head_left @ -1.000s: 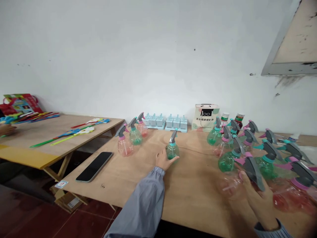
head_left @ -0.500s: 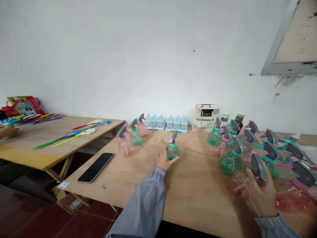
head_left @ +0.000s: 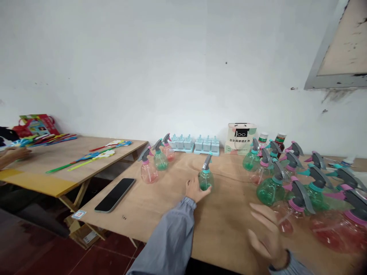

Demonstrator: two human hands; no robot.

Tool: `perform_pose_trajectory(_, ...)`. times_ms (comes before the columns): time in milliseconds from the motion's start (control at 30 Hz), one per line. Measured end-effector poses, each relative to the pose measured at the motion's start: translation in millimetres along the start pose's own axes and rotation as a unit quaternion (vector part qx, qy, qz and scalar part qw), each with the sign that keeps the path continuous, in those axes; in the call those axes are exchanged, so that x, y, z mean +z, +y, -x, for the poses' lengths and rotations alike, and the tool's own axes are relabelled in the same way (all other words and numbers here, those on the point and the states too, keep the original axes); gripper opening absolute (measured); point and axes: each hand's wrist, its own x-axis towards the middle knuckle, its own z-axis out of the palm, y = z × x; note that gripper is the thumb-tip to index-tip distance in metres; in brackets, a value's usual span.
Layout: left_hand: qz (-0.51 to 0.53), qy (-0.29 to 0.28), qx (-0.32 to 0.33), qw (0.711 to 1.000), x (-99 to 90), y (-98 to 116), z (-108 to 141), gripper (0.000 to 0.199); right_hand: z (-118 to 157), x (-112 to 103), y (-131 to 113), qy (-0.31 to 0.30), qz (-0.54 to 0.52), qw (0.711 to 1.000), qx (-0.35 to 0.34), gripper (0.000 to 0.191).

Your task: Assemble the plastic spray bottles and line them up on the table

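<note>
A green spray bottle point(head_left: 206, 176) with a grey and teal nozzle stands upright near the middle of the table, and my left hand point(head_left: 197, 189) is closed around its lower front. My right hand point(head_left: 265, 231) is apart from the bottles, fingers spread and slightly blurred, holding nothing. Just beyond it stands a pink spray bottle point(head_left: 296, 206), within a group of several green and pink ones on the right, among them a green bottle point(head_left: 269, 190). At the left rear are a pink bottle point(head_left: 149, 173), a green bottle point(head_left: 160, 160) and another pink bottle point(head_left: 168, 152).
A black phone point(head_left: 115, 195) lies at the left edge. Light blue moulds point(head_left: 207, 145), a paper bag point(head_left: 239, 139) and capped bottles point(head_left: 280, 141) line the wall. Another person's hand point(head_left: 14, 156) rests over the neighbouring table point(head_left: 65, 166), near colourful hand-shaped sticks point(head_left: 91, 156).
My right hand has let go of the pink spray bottle and moved left with its fingers opened. My left hand stays at the green bottle. The view has shifted slightly.
</note>
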Motion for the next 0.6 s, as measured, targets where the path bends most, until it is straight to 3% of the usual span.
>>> perform_pose_trajectory(67,0.001,0.0,0.019,1.0,0.3,4,3,0.081,-21,45,-4,-0.037,0.003,0.999,-0.025,0.045)
perform_pose_trajectory(200,0.0,0.004,0.072,0.997,3.5,6,8,0.079,-74,123,9,-0.031,0.005,0.999,0.038,0.076)
perform_pose_trajectory(267,-0.006,0.004,0.109,0.994,4.4,4,8,0.081,-92,145,21,-0.041,-0.005,0.998,0.044,0.08)
perform_pose_trajectory(367,0.006,0.034,0.144,0.989,-3.0,-8,3,0.078,-104,155,35,-0.04,-0.021,0.998,0.036,0.068)
perform_pose_trajectory(433,0.022,0.123,0.097,0.987,-17.3,-22,-4,0.068,-106,154,39,-0.04,-0.027,0.998,0.042,0.064)
perform_pose_trajectory(467,0.028,0.195,0.043,0.979,-27.3,-32,-9,0.061,-106,152,38,-0.047,-0.036,0.997,0.05,0.064)
perform_pose_trajectory(500,0.032,0.272,-0.016,0.962,-38.7,-42,-13,0.057,-106,151,37,-0.058,-0.049,0.995,0.06,0.063)
perform_pose_trajectory(567,0.029,0.422,-0.147,0.894,-63.6,-66,-22,0.051,-104,148,35,-0.08,-0.083,0.99,0.075,0.063)
perform_pose_trajectory(600,0.027,0.452,-0.182,0.873,-75.8,-79,-26,0.054,-103,148,34,-0.086,-0.097,0.988,0.078,0.063)
